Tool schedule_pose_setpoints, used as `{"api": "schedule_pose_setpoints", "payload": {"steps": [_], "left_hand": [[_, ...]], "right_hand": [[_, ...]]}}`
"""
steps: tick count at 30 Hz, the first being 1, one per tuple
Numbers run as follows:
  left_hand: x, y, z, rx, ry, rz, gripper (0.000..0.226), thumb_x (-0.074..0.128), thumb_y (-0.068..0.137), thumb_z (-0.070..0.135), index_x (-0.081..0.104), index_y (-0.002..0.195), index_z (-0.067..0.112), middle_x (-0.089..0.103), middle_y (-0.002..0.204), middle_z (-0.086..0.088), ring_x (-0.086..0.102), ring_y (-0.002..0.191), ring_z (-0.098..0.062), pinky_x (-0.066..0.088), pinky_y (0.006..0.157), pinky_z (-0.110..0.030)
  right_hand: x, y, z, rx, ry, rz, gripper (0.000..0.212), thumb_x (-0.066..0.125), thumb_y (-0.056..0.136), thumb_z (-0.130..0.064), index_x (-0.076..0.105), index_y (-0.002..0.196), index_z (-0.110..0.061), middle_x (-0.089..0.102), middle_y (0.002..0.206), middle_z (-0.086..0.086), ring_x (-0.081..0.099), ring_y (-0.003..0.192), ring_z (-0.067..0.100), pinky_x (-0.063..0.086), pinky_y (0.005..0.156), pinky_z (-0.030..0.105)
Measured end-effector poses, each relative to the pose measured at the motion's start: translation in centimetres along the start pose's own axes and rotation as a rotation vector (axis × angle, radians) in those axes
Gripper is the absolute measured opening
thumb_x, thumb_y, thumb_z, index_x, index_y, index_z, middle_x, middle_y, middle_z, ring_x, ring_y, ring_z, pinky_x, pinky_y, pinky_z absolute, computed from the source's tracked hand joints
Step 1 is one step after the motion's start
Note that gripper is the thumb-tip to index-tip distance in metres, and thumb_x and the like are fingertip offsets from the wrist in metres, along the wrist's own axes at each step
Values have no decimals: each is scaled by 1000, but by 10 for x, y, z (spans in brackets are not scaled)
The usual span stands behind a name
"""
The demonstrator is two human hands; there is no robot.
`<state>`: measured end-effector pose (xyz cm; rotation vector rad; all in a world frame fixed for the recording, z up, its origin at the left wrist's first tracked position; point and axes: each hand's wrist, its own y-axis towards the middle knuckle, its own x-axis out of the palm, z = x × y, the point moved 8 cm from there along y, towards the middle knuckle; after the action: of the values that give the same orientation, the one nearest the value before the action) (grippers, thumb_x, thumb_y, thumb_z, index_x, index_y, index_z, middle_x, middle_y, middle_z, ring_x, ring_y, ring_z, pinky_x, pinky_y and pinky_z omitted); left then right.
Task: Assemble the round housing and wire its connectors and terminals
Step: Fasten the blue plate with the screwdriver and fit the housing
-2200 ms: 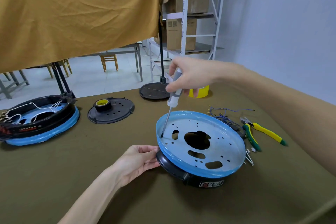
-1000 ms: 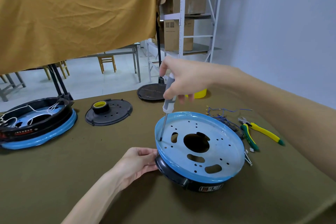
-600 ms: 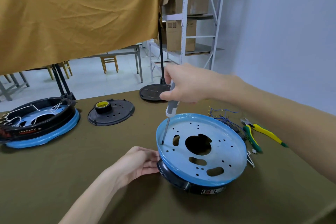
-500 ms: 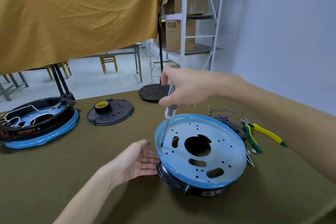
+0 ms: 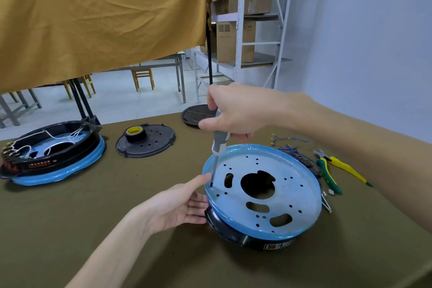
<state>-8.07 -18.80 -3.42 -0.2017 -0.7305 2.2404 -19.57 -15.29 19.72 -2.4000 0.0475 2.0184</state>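
The round housing (image 5: 301, 196), a blue-filmed metal plate with holes on a black base, sits tilted on the olive table in front of me. My right hand (image 5: 233, 112) grips a grey-handled screwdriver (image 5: 218, 147) upright, with its tip in a hole near the plate's left rim. My left hand (image 5: 177, 206) lies flat with fingers spread against the housing's left side, thumb touching the blue rim. A bundle of blue wires with terminals (image 5: 289, 144) lies behind the housing.
A second housing with white wires (image 5: 53, 154) sits at far left. A black cover plate (image 5: 147, 141) carries a yellow tape roll (image 5: 135, 133). Green-and-yellow pliers (image 5: 334, 168) and small screws (image 5: 326, 201) lie right of the housing. Another black disc (image 5: 196, 114) lies behind.
My left hand has let go of the housing's edge and now rests flat with fingers spread against its side. The right hand keeps the screwdriver in the same hole.
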Motion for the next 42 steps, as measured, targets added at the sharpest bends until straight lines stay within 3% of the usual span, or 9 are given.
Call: {"api": "schedule_pose_setpoints", "payload": {"steps": [7,11,16,19,24,27,31,35,42], "left_hand": [[-1,4,0,18,7,5,65,75,80,61,66,105,1,65,97,-14,65,91,-27,62,89,-40],[-2,6,-2,16,-13,6,78,79,72,61,67,112,-4,72,94,-16,74,89,-29,62,93,-44],[-2,7,-7,-27,-81,-47,95,78,72,62,60,132,-9,70,105,-19,75,97,-33,61,92,-43],[-2,8,-8,-21,-63,-47,91,79,68,65,65,122,-7,70,103,-19,75,97,-32,63,88,-40],[-3,9,-8,-1,-59,-25,79,78,69,67,67,107,-2,70,96,-16,74,92,-29,63,82,-37],[-4,9,-9,4,-59,-9,81,78,67,68,69,106,-2,69,96,-16,74,90,-28,63,79,-35],[-4,10,-9,13,-63,-3,79,78,64,68,67,102,0,64,94,-15,70,91,-28,63,82,-36],[-4,10,-10,17,-66,0,77,77,66,68,66,100,1,61,94,-14,68,90,-28,63,83,-37],[-4,11,-10,31,-68,-9,75,78,64,68,69,95,1,65,85,-12,71,79,-24,63,76,-34]], "right_hand": [[-3,-2,7,32,96,-43,42,71,93,-29,42,120,-15,71,59,1,67,44,13,46,38,20],[-3,3,10,45,33,42,39,64,97,-43,48,116,-14,70,65,2,67,44,14,44,38,20],[0,4,16,54,119,-62,33,69,94,-27,53,118,-11,74,64,2,69,48,14,46,40,19],[0,8,10,37,-29,33,34,55,100,-45,60,103,-11,70,54,2,67,45,17,38,33,15],[-1,11,8,7,61,-16,22,66,95,-26,57,111,-15,71,69,5,62,41,9,44,39,19],[-2,13,2,-23,-120,100,34,56,101,-42,61,110,-10,73,72,8,71,62,20,41,43,23],[1,8,0,-16,91,-79,35,69,94,-27,47,120,-17,68,76,0,59,39,3,45,41,20],[-1,10,-5,-16,-108,52,32,54,102,-41,57,109,-10,71,69,5,68,49,17,42,43,23],[0,10,1,1,-101,-21,32,60,98,-38,58,111,-9,73,69,4,67,44,15,42,38,19]]}}
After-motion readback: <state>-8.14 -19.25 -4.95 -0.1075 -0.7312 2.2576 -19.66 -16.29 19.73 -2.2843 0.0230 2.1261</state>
